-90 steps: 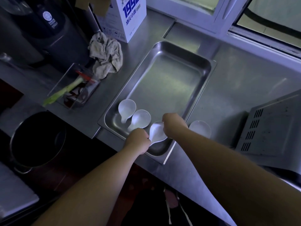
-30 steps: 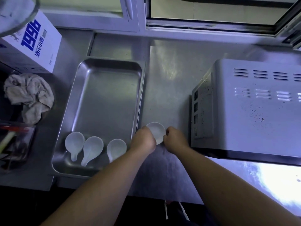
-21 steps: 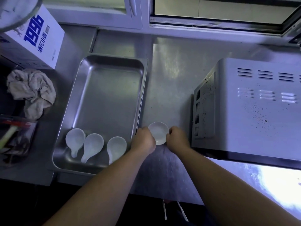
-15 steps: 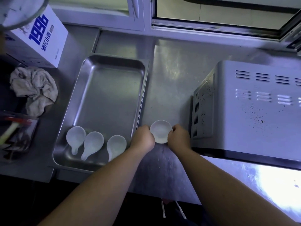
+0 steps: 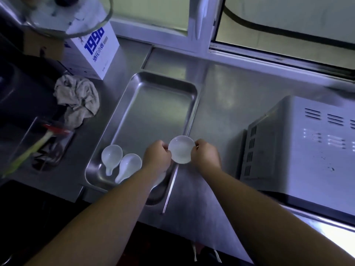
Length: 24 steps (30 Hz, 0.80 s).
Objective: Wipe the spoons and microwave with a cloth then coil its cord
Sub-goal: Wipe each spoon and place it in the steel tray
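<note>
Spoon [image 5: 180, 149] is pinched between left hand [image 5: 156, 157] and right hand [image 5: 205, 156], both curled on its bowl, above the tray [image 5: 165, 75] rim. Cloth [image 5: 76, 98] lies crumpled on the desk [image 5: 221, 104].

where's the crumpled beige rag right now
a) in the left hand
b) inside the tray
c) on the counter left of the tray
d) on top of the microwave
c: the rag lies bunched on the counter left of the tray, near the box, while the left hand and right hand hold a white spoon.
</note>
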Each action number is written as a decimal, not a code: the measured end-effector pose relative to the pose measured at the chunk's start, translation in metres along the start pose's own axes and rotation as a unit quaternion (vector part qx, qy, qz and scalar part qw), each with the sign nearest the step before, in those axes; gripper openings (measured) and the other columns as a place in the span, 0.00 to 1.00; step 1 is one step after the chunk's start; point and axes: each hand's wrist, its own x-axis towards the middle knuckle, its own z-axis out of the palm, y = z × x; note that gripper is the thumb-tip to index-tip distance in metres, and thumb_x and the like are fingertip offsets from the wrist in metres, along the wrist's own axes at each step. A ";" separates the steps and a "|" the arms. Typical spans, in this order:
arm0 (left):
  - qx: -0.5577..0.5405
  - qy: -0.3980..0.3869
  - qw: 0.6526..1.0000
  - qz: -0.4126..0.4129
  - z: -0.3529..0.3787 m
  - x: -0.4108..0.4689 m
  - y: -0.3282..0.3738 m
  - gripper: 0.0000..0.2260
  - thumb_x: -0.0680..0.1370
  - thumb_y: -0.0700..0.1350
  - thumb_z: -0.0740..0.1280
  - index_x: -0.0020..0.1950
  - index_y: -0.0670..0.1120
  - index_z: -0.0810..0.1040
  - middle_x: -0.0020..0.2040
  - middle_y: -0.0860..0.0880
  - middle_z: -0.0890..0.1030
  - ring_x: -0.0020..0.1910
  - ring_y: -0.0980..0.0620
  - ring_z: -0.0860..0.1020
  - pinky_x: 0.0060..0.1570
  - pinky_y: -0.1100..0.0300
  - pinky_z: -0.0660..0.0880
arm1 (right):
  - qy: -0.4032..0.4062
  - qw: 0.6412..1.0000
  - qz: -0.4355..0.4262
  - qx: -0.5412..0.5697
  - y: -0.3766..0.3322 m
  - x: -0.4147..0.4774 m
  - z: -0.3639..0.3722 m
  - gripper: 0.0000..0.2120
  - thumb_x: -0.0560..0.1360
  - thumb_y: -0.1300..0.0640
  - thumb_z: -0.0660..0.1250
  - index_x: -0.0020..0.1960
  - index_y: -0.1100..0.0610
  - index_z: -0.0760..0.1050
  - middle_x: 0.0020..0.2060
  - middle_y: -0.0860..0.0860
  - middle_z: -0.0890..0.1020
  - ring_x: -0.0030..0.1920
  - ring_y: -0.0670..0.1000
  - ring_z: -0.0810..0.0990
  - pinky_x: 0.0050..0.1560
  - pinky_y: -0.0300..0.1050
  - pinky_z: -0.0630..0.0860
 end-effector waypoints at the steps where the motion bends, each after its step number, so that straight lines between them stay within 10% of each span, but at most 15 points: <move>1: -0.002 0.000 1.000 -0.005 -0.007 0.005 -0.005 0.09 0.77 0.40 0.64 0.53 0.49 0.82 0.46 0.47 0.85 0.46 0.41 0.82 0.46 0.52 0.80 | -0.005 1.000 -0.012 -0.011 -0.009 0.002 0.004 0.11 0.77 0.59 0.59 0.55 0.56 0.78 0.49 0.57 0.83 0.48 0.62 0.80 0.43 0.45 0.71; 24: 0.098 -0.069 0.991 -0.058 -0.036 0.092 -0.062 0.08 0.70 0.33 0.65 0.43 0.43 0.82 0.42 0.44 0.84 0.44 0.41 0.82 0.39 0.57 0.73 | -0.107 0.961 -0.048 -0.249 -0.095 0.050 0.073 0.15 0.77 0.65 0.67 0.63 0.61 0.75 0.59 0.59 0.82 0.59 0.61 0.82 0.54 0.52 0.79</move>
